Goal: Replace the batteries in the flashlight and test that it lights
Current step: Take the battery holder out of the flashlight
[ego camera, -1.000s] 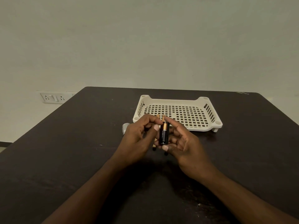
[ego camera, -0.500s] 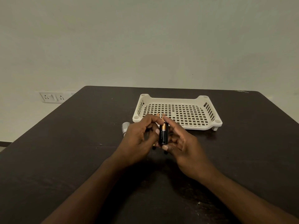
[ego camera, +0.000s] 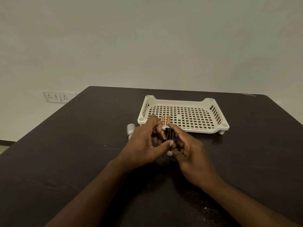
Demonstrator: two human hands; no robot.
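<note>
My left hand pinches a small battery with a copper end, tilted between its fingers. My right hand holds a black battery upright between index fingertip and thumb, and my left thumb touches it. The hands meet just above the dark table. The copper tips of two more batteries show right behind my fingers, at the near left of the white tray. A silver flashlight part lies on the table left of my left hand. The rest of the flashlight is hidden.
The white perforated tray stands at the middle back of the table. A wall socket plate sits on the wall beyond the left table edge. The table's left edge runs diagonally from the back to the near left.
My left hand has closed in on the right hand, and a tilted copper-ended battery now shows between its fingers. The upright battery's copper top is now covered by my right index finger.
</note>
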